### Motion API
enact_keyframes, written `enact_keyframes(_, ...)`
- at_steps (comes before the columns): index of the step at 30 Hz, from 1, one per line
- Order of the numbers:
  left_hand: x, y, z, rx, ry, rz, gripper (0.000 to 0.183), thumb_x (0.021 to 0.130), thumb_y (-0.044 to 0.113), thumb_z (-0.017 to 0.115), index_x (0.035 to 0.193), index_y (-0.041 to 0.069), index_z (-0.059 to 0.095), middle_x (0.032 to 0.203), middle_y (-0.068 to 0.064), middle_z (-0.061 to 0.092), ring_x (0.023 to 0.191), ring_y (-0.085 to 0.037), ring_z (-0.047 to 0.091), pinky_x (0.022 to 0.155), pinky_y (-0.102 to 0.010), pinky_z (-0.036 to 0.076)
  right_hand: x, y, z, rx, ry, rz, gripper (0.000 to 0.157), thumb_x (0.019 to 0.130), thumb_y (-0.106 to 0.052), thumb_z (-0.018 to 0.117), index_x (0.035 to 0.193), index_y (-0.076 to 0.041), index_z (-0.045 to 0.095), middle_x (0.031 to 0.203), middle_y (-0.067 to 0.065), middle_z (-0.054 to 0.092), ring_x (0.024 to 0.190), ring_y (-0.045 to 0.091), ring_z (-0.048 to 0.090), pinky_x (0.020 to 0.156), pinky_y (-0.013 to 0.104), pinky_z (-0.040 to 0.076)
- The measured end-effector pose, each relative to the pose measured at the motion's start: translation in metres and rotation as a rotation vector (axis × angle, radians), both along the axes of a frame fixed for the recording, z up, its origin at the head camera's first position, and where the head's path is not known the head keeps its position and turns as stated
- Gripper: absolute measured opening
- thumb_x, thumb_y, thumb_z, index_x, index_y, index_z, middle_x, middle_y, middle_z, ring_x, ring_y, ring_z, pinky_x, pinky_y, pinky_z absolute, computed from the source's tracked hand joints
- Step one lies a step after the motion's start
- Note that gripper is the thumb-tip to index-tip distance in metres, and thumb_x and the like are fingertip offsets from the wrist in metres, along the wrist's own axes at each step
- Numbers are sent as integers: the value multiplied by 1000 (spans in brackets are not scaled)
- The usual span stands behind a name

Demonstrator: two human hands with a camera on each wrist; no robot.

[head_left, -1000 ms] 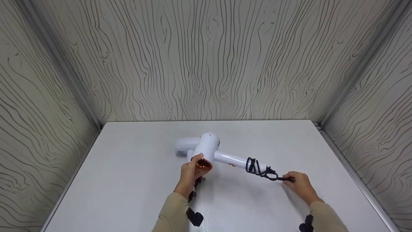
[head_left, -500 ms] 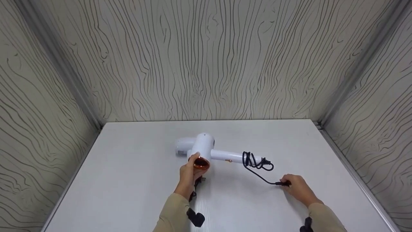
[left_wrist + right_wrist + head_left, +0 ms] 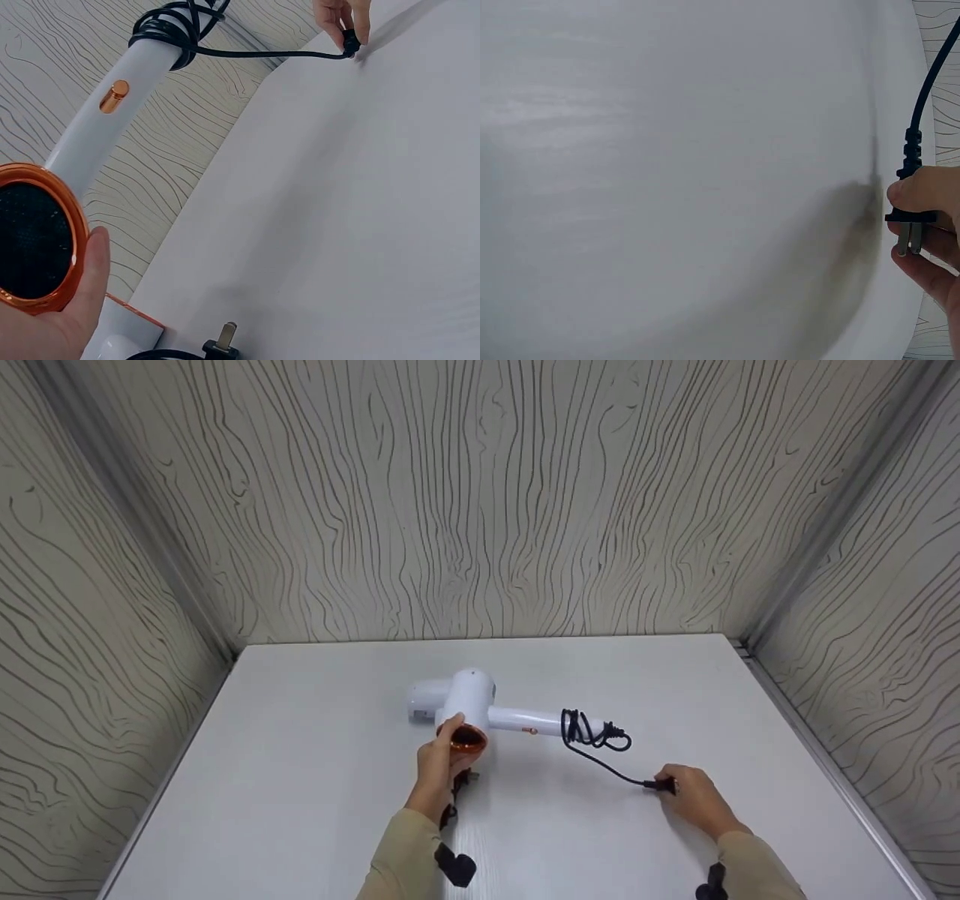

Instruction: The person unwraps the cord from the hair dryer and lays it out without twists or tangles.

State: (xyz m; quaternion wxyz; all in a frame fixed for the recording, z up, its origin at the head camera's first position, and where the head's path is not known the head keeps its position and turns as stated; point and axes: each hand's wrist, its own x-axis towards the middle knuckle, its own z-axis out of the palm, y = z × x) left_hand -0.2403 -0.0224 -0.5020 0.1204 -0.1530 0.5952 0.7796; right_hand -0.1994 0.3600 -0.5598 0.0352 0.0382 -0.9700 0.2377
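Past the hair dryer's [image 3: 471, 696] rightward-pointing handle [image 3: 536, 722], the right hand [image 3: 697, 802] pinches its plug [image 3: 911, 217]. The left hand [image 3: 438, 769] grips the orange rim [image 3: 30, 172].

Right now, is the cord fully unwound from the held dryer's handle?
No, several loops of the black cord wrap the white handle, while the right hand pinches the plug.

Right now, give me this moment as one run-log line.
left hand: holds hair dryer by orange-rimmed end | right hand: pinches plug | cord: partly wound round handle | second dryer: lies on table
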Motion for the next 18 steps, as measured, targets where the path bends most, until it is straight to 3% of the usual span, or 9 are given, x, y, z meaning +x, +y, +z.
enact_keyframes(12,-2,4,-2,12,5,22,79,88,54,59,132,-9,43,122,-19,59,89,-12,68,90,-28,58,1,-6,-1,15,-54,-19,21,75,11,67,94,5,69,96,19,71,96,37,67,88,50,55)
enact_keyframes(18,-2,5,-4,44,16,50,79,88,51,60,132,-12,42,111,-14,62,82,-10,69,87,-28,60,1,-8,-1,22,-44,-21,21,75,10,67,95,5,70,98,19,72,97,37,67,90,49,55)
